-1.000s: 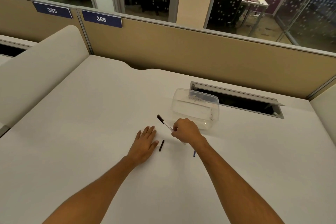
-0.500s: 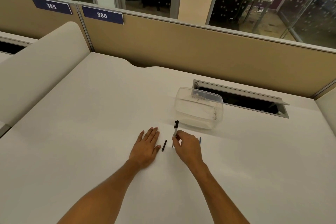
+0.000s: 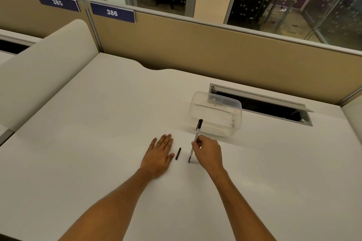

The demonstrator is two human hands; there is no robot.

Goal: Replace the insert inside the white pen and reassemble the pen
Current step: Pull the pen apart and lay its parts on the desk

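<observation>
My right hand (image 3: 208, 151) grips the white pen (image 3: 195, 139) around its middle. The pen stands almost upright, its lower tip touching the white desk (image 3: 98, 143) and its black cap end pointing up and away. A short black pen piece (image 3: 178, 153) lies loose on the desk between my two hands. My left hand (image 3: 159, 152) rests flat on the desk, palm down, fingers together, holding nothing. The spare insert is not visible; my right hand may hide it.
A clear plastic container (image 3: 215, 115) stands just behind the pen. Behind it an open cable slot (image 3: 260, 105) cuts into the desk. A tan partition (image 3: 195, 49) closes the far side, and a curved white divider (image 3: 39, 68) borders the left.
My right hand has swung the pen from a slant toward the far left to nearly upright, tip down on the desk. The left hand has stayed flat.
</observation>
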